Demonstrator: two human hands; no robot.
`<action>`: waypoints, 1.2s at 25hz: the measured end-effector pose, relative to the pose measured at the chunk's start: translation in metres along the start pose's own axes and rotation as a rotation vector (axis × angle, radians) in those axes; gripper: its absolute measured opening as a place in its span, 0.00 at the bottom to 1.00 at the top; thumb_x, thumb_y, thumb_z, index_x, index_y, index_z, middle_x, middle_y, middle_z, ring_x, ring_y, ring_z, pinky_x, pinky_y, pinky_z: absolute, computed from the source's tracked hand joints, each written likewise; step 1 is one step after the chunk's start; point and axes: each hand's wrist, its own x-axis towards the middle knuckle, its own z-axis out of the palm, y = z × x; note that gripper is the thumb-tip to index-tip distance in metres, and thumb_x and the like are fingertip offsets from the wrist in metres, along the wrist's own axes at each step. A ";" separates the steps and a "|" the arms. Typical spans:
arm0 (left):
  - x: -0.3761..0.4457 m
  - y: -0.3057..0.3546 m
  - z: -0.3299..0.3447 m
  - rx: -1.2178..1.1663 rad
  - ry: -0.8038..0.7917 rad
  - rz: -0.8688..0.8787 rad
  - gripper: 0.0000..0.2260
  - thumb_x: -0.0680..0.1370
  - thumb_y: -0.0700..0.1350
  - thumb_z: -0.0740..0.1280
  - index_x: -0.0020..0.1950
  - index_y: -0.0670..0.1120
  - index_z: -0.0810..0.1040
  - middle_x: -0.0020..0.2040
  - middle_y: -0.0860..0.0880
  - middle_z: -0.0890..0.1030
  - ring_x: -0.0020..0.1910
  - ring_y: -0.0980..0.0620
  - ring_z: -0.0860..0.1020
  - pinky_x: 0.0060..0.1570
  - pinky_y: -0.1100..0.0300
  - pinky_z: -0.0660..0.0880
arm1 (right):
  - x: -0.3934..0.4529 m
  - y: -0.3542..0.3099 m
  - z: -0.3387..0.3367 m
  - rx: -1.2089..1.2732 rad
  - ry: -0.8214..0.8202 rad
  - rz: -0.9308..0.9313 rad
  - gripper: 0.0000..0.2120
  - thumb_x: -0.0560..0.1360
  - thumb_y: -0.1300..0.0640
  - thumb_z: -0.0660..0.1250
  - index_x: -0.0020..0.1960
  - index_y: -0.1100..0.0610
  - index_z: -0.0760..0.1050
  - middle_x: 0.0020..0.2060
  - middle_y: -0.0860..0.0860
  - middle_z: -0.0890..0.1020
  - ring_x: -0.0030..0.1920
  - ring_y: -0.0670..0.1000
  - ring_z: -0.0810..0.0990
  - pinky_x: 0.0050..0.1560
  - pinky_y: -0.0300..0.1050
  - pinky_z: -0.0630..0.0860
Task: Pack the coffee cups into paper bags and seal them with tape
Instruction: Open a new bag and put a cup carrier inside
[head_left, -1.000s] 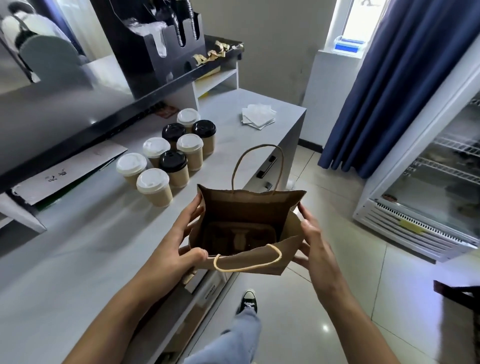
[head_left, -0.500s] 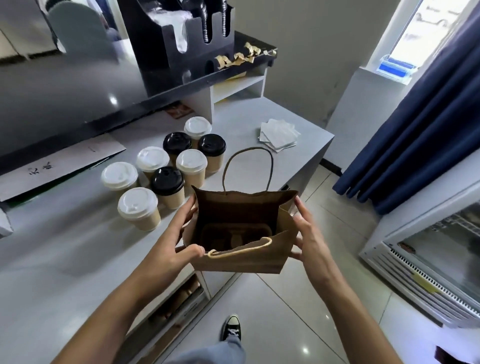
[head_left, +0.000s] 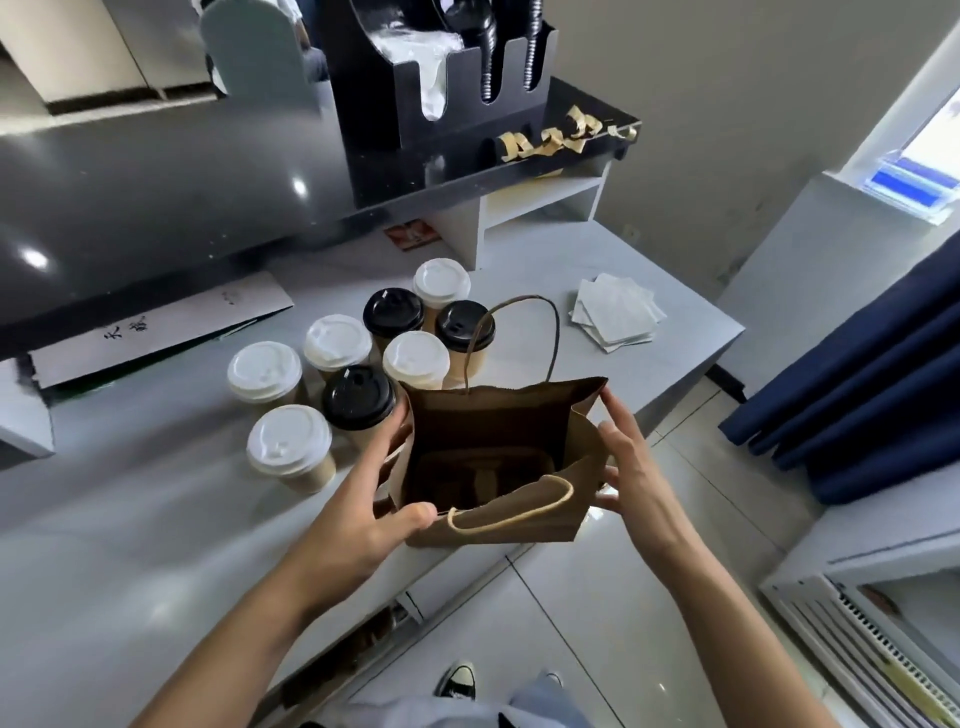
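Nearest the camera, a black-and-white sneaker (head_left: 458, 680) rests on the pale tiled floor (head_left: 582, 613). Above it, two bare forearms reach forward to an open brown paper bag with twisted paper handles (head_left: 524, 525), held at the near edge of the grey counter (head_left: 130, 519). The left hand (head_left: 363, 512) grips the bag's left side: the thumb presses on the near rim and the fingers run up along the outer left wall. The right hand (head_left: 631, 467) holds the right side with fingers spread fairly wide, the forefinger tip touching the upper right corner of the rim; the lower fingers curl behind the side wall. Inside the bag, a brown cardboard cup carrier (head_left: 480, 475) lies on the bottom. Just beyond the left hand stands a cluster of eight lidded paper coffee cups (head_left: 358, 364), five with white lids and three with black. Farther right lies a stack of white napkins (head_left: 615, 312). Farthest, a black cup-and-lid organiser (head_left: 441, 104) stands on the dark upper shelf (head_left: 156, 197).
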 end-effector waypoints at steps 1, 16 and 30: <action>0.004 0.000 0.002 -0.002 0.008 -0.010 0.43 0.71 0.51 0.71 0.80 0.67 0.51 0.79 0.70 0.57 0.75 0.74 0.55 0.76 0.57 0.57 | 0.009 -0.002 -0.003 -0.008 -0.017 -0.005 0.32 0.75 0.30 0.51 0.78 0.29 0.54 0.74 0.40 0.66 0.77 0.59 0.66 0.66 0.55 0.70; 0.044 0.023 0.060 -0.046 0.454 -0.073 0.38 0.70 0.57 0.71 0.78 0.63 0.60 0.70 0.79 0.65 0.74 0.73 0.60 0.74 0.58 0.61 | 0.124 -0.029 -0.047 -0.066 -0.427 -0.044 0.26 0.76 0.34 0.57 0.74 0.23 0.58 0.73 0.43 0.73 0.70 0.51 0.76 0.67 0.58 0.76; 0.068 0.038 0.058 0.554 0.858 0.020 0.10 0.73 0.43 0.77 0.52 0.54 0.84 0.54 0.59 0.83 0.58 0.53 0.78 0.64 0.51 0.73 | 0.163 -0.032 -0.061 -0.175 -0.718 -0.121 0.24 0.77 0.35 0.56 0.72 0.22 0.58 0.69 0.39 0.74 0.67 0.44 0.77 0.65 0.53 0.78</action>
